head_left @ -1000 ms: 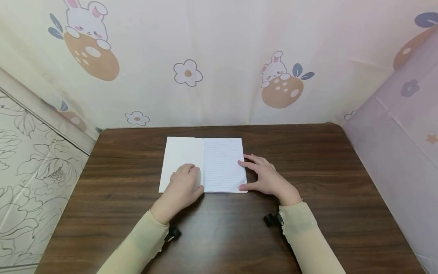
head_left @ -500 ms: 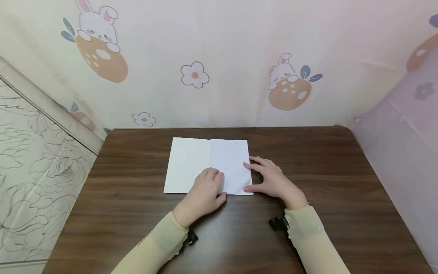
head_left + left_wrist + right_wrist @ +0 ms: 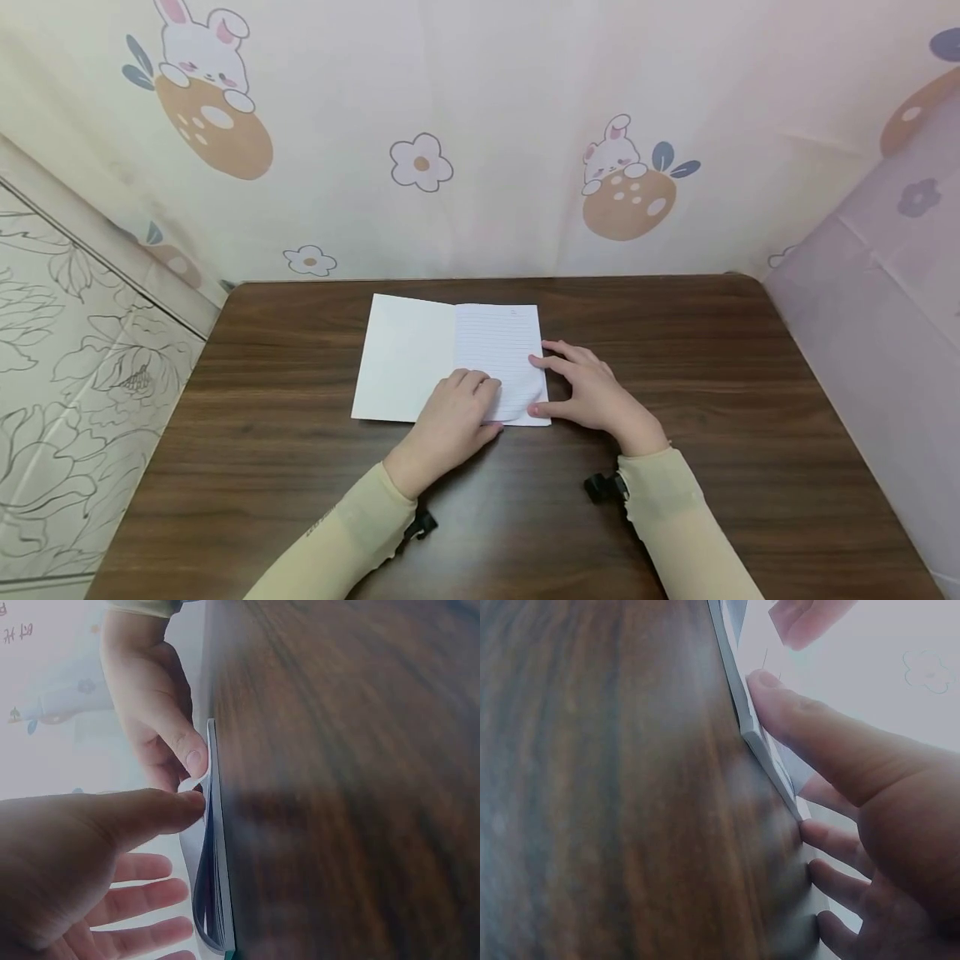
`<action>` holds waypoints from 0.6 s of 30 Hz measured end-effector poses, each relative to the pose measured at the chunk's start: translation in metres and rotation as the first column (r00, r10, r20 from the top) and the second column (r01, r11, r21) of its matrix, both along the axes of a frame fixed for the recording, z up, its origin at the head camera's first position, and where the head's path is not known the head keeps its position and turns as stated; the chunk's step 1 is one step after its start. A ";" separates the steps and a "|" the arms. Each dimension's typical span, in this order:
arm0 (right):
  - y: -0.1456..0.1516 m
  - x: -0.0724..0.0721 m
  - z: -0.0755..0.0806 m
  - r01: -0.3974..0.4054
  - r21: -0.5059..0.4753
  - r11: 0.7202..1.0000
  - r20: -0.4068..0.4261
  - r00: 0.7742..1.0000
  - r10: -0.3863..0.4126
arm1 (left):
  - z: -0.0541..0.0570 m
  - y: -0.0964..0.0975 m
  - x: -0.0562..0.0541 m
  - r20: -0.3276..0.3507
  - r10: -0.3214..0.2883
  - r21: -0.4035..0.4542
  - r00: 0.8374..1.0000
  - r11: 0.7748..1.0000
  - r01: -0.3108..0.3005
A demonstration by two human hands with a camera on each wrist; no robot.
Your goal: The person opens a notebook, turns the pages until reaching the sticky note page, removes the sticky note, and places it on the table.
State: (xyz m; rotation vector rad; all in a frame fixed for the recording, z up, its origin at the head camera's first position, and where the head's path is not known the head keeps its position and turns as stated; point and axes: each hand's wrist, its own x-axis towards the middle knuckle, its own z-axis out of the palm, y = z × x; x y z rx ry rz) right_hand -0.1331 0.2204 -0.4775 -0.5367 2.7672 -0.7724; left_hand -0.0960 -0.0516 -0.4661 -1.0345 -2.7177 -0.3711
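Observation:
An open notebook lies near the back of the table, its plain white side on the left and a lined page on the right. My left hand rests over the lower part of the lined page. In the left wrist view, my left thumb touches the bowed sheet at the lower edge. At the right edge is my right hand, fingers spread, its thumb on the lower right corner, where the sheet curls up. The right wrist view has the right fingers along the notebook's side.
The dark wood table extends around the notebook. Behind it hangs a pale curtain printed with rabbits and flowers. A panel with flower line drawings stands at the left. A black wrist camera sits on the right sleeve.
My left hand has moved right, from the plain side onto the lower lined page. The page's lower right corner now curls up more. My right hand stays at the right edge.

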 end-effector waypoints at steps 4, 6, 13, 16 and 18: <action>-0.001 0.000 0.000 -0.001 0.002 1.000 -0.001 1.000 0.001 | 0.001 -0.001 0.000 0.002 -0.001 -0.019 1.000 1.000 0.001; 0.000 0.000 0.000 -0.003 0.003 1.000 0.002 1.000 0.003 | 0.001 -0.001 -0.001 0.001 -0.004 -0.023 1.000 1.000 0.004; 0.002 -0.001 0.002 -0.017 -0.015 1.000 0.033 0.999 0.018 | 0.001 -0.003 -0.002 0.024 -0.012 0.021 1.000 1.000 0.012; 0.004 -0.001 0.002 -0.018 -0.018 1.000 0.053 0.998 0.019 | 0.000 -0.003 -0.001 0.043 -0.027 0.044 0.999 0.999 0.025; 0.005 0.000 0.002 -0.016 -0.017 1.000 0.061 0.998 0.018 | -0.001 -0.003 -0.001 0.047 -0.030 0.060 0.998 0.998 0.028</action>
